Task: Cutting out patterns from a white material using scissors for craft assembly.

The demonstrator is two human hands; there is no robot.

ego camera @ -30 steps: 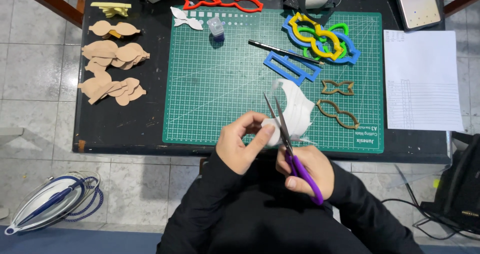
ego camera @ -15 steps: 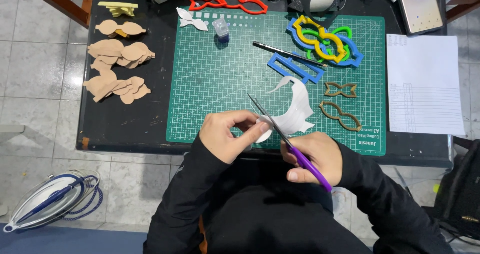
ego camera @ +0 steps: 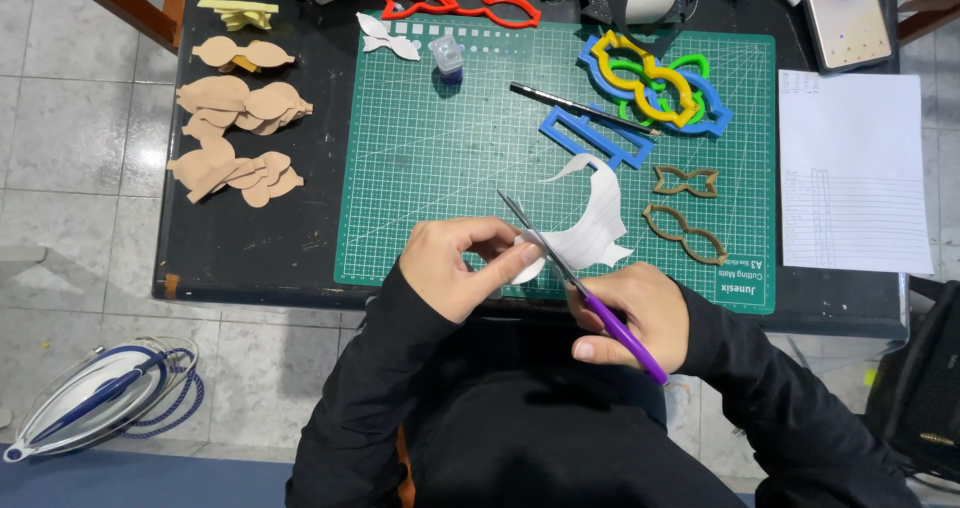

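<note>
A green cutting mat (ego camera: 420, 168) holds coloured plastic templates (ego camera: 655, 83).

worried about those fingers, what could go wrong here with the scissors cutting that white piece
1. The left hand pinches the white sheet right beside the scissors, so its fingertips could get nicked.
2. The free part of the sheet curls up unsupported; it may twist and pull the cut off line.
3. The right hand works at the edge of the green cutting mat, so trimmings might drop to the floor.
</note>
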